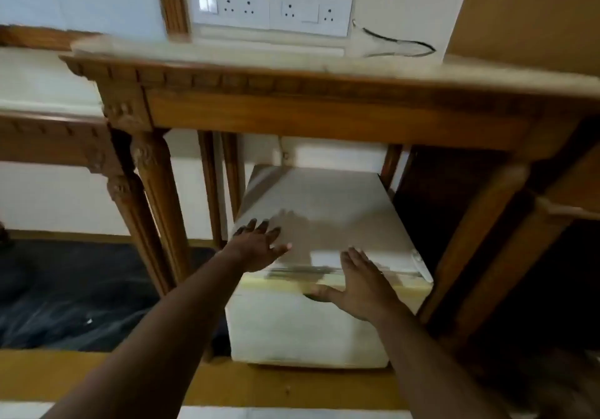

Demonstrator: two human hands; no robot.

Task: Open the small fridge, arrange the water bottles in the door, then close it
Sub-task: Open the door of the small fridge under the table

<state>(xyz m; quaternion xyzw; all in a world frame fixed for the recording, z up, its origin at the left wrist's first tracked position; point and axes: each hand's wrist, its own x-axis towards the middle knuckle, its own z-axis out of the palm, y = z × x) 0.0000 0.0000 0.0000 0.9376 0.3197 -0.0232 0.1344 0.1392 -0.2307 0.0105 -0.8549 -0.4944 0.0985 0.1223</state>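
Note:
A small white fridge (311, 327) stands on the floor under a carved wooden table (292, 107), and its door is shut. My left hand (259, 246) hovers over the fridge's top front left corner with its fingers spread, holding nothing. My right hand (360, 285) is at the top edge of the door, fingers apart, with the thumb by a dark recess under the rim. No water bottles show in this view. The picture is blurred by motion.
Table legs (156, 211) flank the fridge on the left, and a thick wooden post (480, 243) stands close on its right. A socket panel (276, 12) sits on the wall above. Dark flooring (65, 295) lies to the left.

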